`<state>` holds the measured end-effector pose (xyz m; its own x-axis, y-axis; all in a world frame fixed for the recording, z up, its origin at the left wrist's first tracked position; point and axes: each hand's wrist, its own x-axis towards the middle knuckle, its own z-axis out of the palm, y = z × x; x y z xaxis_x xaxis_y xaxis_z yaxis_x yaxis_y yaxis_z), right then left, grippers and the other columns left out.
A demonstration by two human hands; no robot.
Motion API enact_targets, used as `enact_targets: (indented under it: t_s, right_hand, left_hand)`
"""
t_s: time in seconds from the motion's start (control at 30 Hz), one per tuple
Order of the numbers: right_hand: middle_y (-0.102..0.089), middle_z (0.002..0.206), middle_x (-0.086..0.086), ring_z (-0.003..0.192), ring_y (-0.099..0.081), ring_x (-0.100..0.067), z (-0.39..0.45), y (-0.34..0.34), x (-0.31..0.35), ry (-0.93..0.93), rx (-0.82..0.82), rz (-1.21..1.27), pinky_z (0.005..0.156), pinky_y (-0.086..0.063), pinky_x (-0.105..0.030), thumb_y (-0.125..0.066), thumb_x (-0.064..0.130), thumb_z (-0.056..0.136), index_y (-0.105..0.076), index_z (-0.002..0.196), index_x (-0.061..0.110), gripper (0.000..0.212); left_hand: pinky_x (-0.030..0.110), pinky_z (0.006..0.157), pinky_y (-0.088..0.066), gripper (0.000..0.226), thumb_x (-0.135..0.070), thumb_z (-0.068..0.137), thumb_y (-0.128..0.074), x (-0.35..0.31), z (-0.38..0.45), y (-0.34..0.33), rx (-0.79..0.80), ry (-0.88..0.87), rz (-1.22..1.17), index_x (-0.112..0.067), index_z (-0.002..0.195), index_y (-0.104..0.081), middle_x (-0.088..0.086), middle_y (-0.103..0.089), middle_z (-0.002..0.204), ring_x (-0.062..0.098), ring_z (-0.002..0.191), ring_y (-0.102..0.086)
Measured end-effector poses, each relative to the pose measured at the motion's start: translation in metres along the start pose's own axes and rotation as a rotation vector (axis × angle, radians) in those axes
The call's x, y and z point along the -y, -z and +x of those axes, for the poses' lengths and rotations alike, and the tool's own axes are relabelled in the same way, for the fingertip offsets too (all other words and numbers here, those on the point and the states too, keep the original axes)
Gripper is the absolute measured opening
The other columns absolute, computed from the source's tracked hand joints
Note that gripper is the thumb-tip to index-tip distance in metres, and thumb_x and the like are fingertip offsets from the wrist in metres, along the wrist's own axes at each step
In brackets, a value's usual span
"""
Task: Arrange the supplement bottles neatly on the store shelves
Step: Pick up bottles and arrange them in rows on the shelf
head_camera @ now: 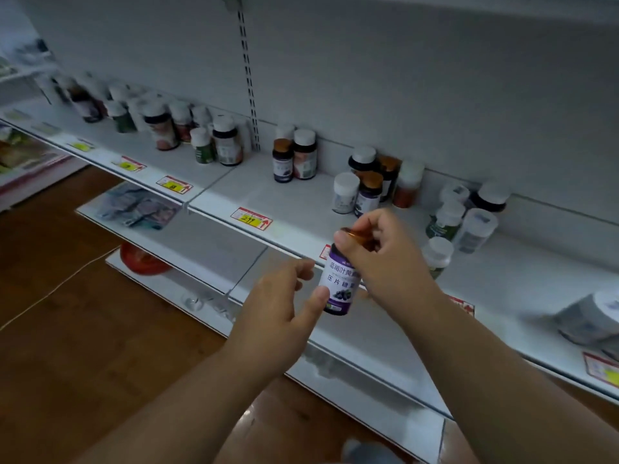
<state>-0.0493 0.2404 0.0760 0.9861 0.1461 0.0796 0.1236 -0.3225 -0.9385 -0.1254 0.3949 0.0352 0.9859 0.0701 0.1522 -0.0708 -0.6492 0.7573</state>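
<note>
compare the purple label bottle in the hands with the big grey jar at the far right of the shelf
The purple-label bottle is held upright off the shelf, right hand gripping its amber cap, left hand at its side; the grey jar lies tipped over on the shelf, untouched. The bottle is slimmer and sharply lettered; the jar looks wider and blurred. Both are supplement containers.

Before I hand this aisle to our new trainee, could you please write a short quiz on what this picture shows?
1. True or false: the purple-label bottle is standing on the shelf.
2. Which hand grips the bottle's amber cap? A) left hand B) right hand C) neither
3. Fill in: the yellow price tag on the shelf edge reads ____.

Key
1. False: both hands hold it in front of the shelf.
2. B: the right hand's fingers curl over the cap, while the left hand's thumb presses on the label.
3. 2.99
</note>
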Motion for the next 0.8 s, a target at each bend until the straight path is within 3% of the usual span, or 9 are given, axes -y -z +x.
enact_targets:
  t_s: [0.13,0.23,0.47,0.6,0.8]
  right_hand:
    - [-0.063,0.087,0.008,0.08,-0.06,-0.003,0.028,-0.008,-0.013,-0.017,-0.034,-0.131,0.072,-0.05,-0.024,-0.07,0.039,0.083,-0.052,0.092,0.025,0.023]
    - [-0.063,0.087,0.01,0.08,-0.06,-0.002,0.055,-0.009,-0.025,-0.06,-0.038,-0.155,0.072,-0.048,-0.024,-0.07,0.04,0.082,-0.052,0.09,0.028,0.023]
    - [-0.06,0.079,0.021,0.073,-0.055,0.017,0.12,-0.017,-0.022,-0.087,-0.158,-0.157,0.063,-0.038,-0.011,-0.071,0.039,0.083,-0.054,0.09,0.027,0.022]
    - [-0.061,0.083,0.018,0.079,-0.059,0.006,0.138,-0.027,-0.027,-0.092,-0.197,-0.26,0.067,-0.044,-0.015,-0.073,0.037,0.081,-0.053,0.094,0.026,0.026]
    - [-0.058,0.084,0.002,0.079,-0.057,-0.018,0.142,-0.048,-0.046,-0.087,-0.236,-0.478,0.074,-0.052,-0.043,-0.078,0.031,0.076,-0.051,0.09,0.02,0.033]
  left_hand:
    - [0.026,0.088,-0.046,0.064,-0.067,0.082,-0.035,0.018,0.039,-0.004,0.046,0.003,-0.027,-0.031,0.133,-0.047,-0.019,-0.053,0.115,-0.005,0.106,-0.048]
    - [0.02,0.087,-0.044,0.045,-0.053,0.091,-0.047,0.028,0.067,-0.01,0.097,-0.01,0.0,-0.034,0.132,-0.046,-0.02,-0.052,0.115,-0.004,0.105,-0.048]
    - [0.02,0.086,-0.044,0.049,-0.051,0.087,-0.051,0.052,0.131,0.009,0.139,-0.046,0.04,-0.032,0.132,-0.048,-0.021,-0.053,0.119,-0.003,0.106,-0.049]
    - [0.023,0.087,-0.045,0.041,-0.034,0.089,-0.059,0.063,0.163,0.009,0.194,-0.112,0.017,-0.028,0.129,-0.052,-0.016,-0.055,0.12,-0.002,0.103,-0.05]
    - [0.024,0.081,-0.046,0.04,-0.022,0.086,-0.061,0.086,0.205,-0.001,0.33,-0.248,0.079,-0.024,0.126,-0.056,-0.007,-0.06,0.118,0.006,0.095,-0.056]
